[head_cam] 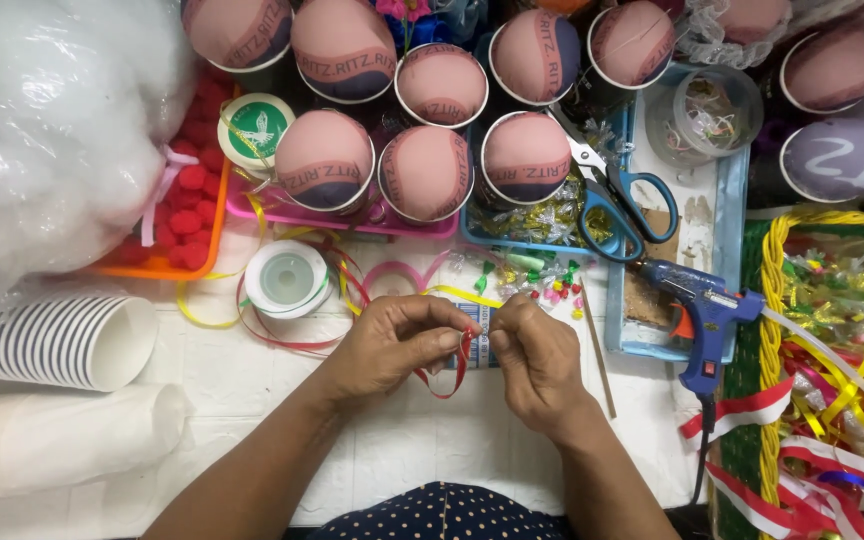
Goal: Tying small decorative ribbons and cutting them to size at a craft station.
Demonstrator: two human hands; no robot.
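Above white tabletop [402,450], left hand [392,345], right hand [535,355] pinching red ribbon [460,368]

Landmark: blue glue gun [704,320] with an orange trigger and red switch. Left of it, a red ribbon [457,365] between the left hand [392,345] and right hand [537,360]. Above it, scissors [612,200] with blue handles lying on a light-blue tray [727,200]. Up-left of it, cups [427,170] capped with pink fabric banded in navy. Far left of it, stacked paper cups [52,340], white with dark stripes, and red pompoms [187,190] in an orange tray [162,268]. Right of it, a yellow-and-green basket [767,300] holding red-white, yellow and green ribbons. The tabletop [402,450] is white. Below-left of it, a navy garment [447,512] with white polka dots.
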